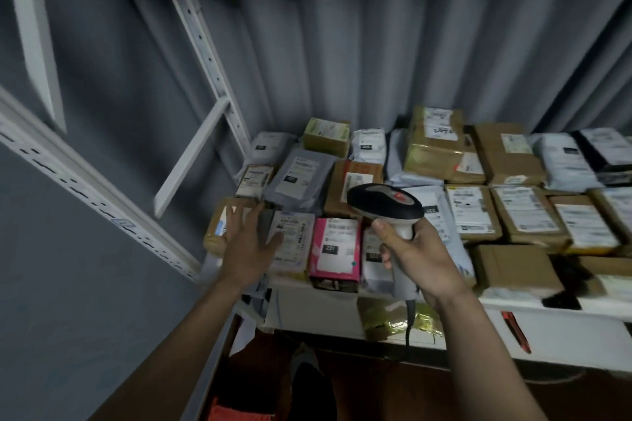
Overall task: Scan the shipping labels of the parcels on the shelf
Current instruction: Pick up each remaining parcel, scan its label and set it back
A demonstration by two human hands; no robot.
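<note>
This looks like a parcel storeroom or courier depot, perhaps inside a shipping container, judging by the grey corrugated wall (393, 55). A white slotted-steel shelf (513, 309) is packed edge to edge with labelled cardboard boxes (499, 155) and poly mailers (301, 178), and a handheld barcode scanner (386, 207) is in use.

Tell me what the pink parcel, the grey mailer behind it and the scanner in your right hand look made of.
Pink parcel: probably glossy plastic film, judging by its sheen and soft edges. Grey mailer: likely matte poly bag; it sags and creases. Scanner, gripped by the right hand: moulded hard plastic, dark head, pale handle, smooth finish.
</note>
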